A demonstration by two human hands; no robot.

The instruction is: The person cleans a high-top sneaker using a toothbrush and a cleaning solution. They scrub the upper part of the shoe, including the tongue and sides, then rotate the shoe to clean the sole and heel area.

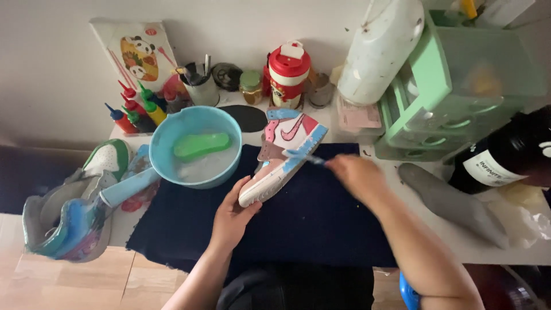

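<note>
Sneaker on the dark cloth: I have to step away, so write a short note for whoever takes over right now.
Left hand: steadies the toe end of the pink, white and blue sneaker, which lies on the dark cloth.
Right hand: holds a small blue-handled brush against the sneaker's side; motion blur hides its tip.
Nearby: blue basin of sudsy water with a green brush-like piece in it, left of the sneaker. More shoes at the table's left edge.
Done: cannot tell how much is brushed.
Left: the sneaker is still being worked on.

My worktop (356,129) is white and pushed against a plain pale wall (51,69). Below its near edge I see light wooden floor (86,281). The light is soft and dim.
</note>
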